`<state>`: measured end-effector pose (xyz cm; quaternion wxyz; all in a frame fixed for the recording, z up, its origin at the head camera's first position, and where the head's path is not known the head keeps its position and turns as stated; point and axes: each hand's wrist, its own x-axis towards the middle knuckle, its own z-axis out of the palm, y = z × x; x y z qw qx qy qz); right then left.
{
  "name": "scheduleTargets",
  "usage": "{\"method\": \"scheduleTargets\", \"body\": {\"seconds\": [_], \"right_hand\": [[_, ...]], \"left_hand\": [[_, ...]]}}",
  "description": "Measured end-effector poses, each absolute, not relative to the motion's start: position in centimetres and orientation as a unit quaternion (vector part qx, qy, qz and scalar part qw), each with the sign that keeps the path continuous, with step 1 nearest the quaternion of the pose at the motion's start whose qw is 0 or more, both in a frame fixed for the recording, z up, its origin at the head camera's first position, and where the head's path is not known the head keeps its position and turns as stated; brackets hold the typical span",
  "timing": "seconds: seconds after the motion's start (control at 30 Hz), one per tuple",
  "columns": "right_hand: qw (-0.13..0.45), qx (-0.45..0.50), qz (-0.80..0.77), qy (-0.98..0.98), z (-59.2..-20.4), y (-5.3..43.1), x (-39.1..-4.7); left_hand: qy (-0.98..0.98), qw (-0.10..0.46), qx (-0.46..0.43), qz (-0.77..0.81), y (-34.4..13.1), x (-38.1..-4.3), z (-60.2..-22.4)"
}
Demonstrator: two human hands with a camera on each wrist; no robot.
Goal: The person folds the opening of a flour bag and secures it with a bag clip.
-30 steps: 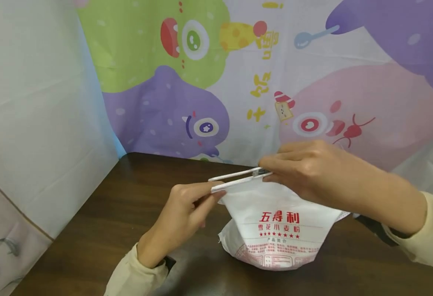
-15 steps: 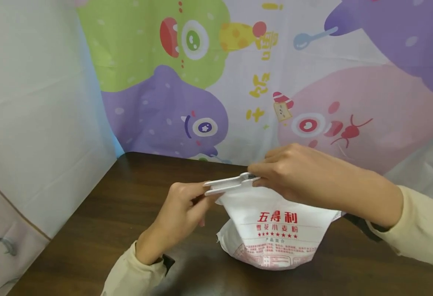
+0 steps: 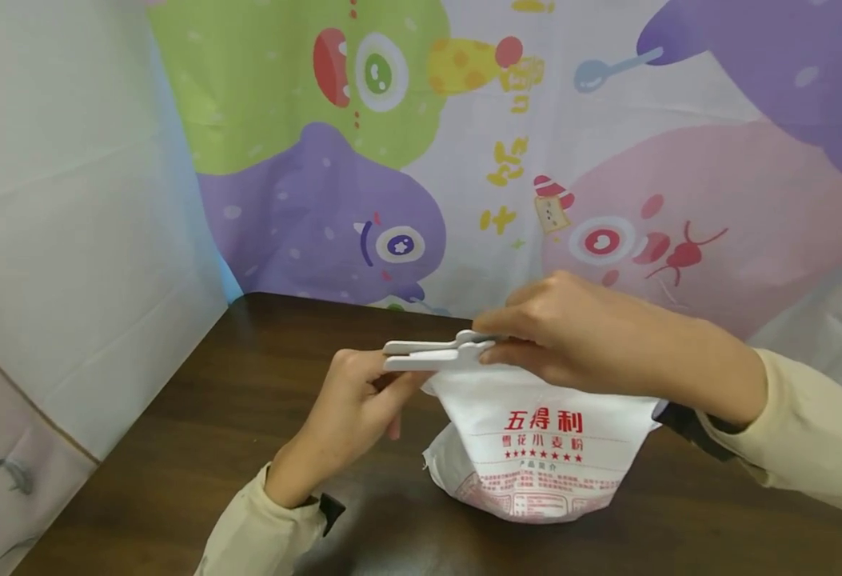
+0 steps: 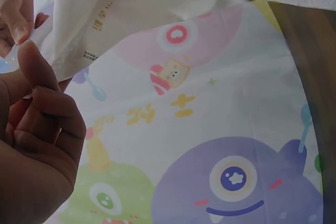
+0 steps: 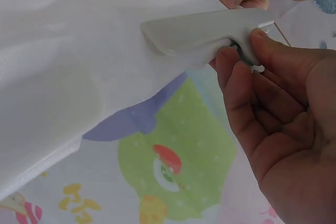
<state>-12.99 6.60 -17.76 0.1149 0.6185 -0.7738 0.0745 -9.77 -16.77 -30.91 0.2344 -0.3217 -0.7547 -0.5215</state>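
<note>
A white flour bag with red print stands on the table, its top gathered up between both hands. My left hand pinches the bag's top left corner between thumb and fingers; the left wrist view shows that hand close up. My right hand pinches the handle end of a white bag clip. The clip's two long arms lie along the bag's top edge and reach to the left fingers. In the right wrist view, one clip arm lies against the white bag, and the thumb and fingers press the handles.
The dark wooden table runs under the bag. Behind it hangs a cloth printed with cartoon monsters. A pale curtain hangs at the left. Black straps sit at both wrists.
My right hand has moved left with the clip, which has turned so its arms lie more level over the bag's top. The left hand keeps its pinch almost in place.
</note>
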Motion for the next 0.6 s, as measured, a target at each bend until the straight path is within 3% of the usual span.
{"method": "scheduleTargets", "body": {"seconds": [0.3, 0.6], "right_hand": [[0.095, 0.606, 0.065, -0.787, -17.56, 6.59, -12.75], [0.092, 0.586, 0.032, -0.804, -17.56, 6.65, -12.45]], "left_hand": [[-0.735, 0.22, -0.308, -0.562, -16.53, -9.72, -30.81], [-0.703, 0.16, -0.279, -0.635, -16.19, -9.71, -30.85]]}}
